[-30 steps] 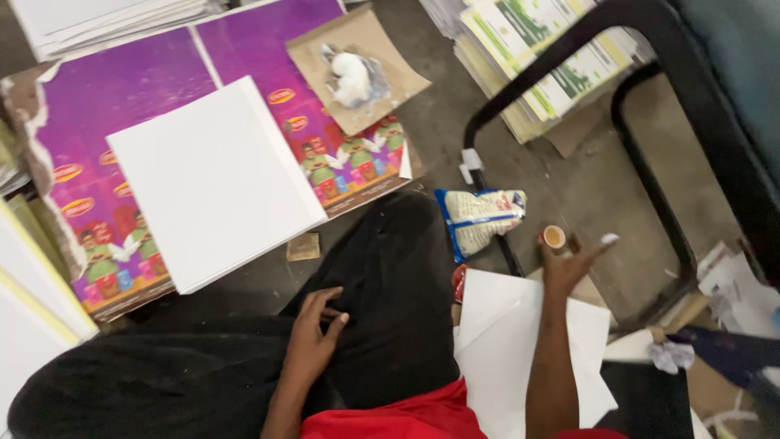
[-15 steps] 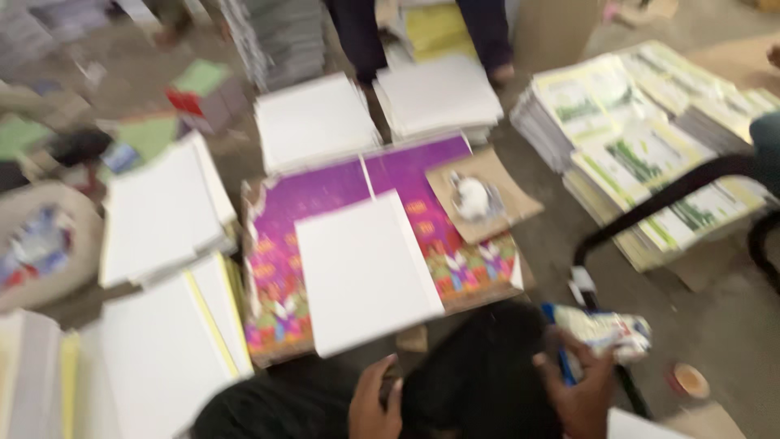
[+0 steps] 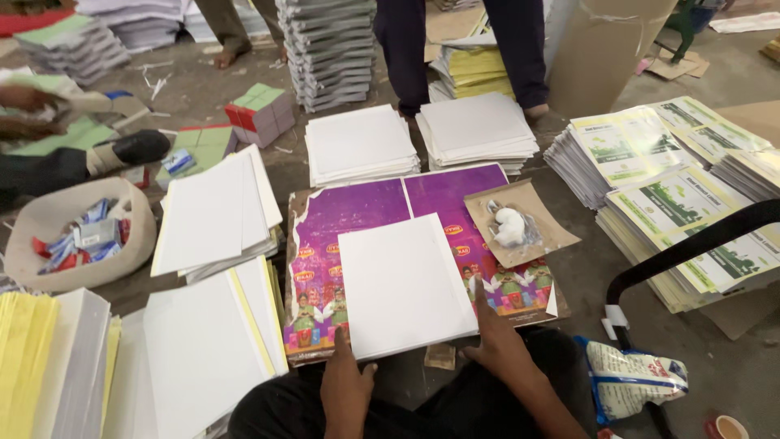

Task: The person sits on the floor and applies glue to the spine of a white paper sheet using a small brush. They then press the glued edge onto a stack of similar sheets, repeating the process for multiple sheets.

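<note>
A stack of white paper sheets [image 3: 402,284] lies on a purple printed board [image 3: 370,210] on the floor before me. My left hand [image 3: 345,384] touches the near left corner of the white stack, fingers on its edge. My right hand [image 3: 494,340] rests at the stack's near right corner, index finger pointing up along its right side. Neither hand has lifted the stack. A brown card [image 3: 520,221] with a white lump of paste [image 3: 510,228] sits on the board's right end.
White paper stacks [image 3: 213,213] [image 3: 359,144] [image 3: 475,128] lie left and behind. Green printed covers [image 3: 666,187] are piled right. A black chair frame [image 3: 691,244], a snack bag [image 3: 634,375], a cloth basket [image 3: 73,236] and other people's legs [image 3: 520,49] surround the spot.
The view has swung up from my lap to the floor ahead. Both hands have moved forward from my knees and the snack bag to the near edge of the white stack.
</note>
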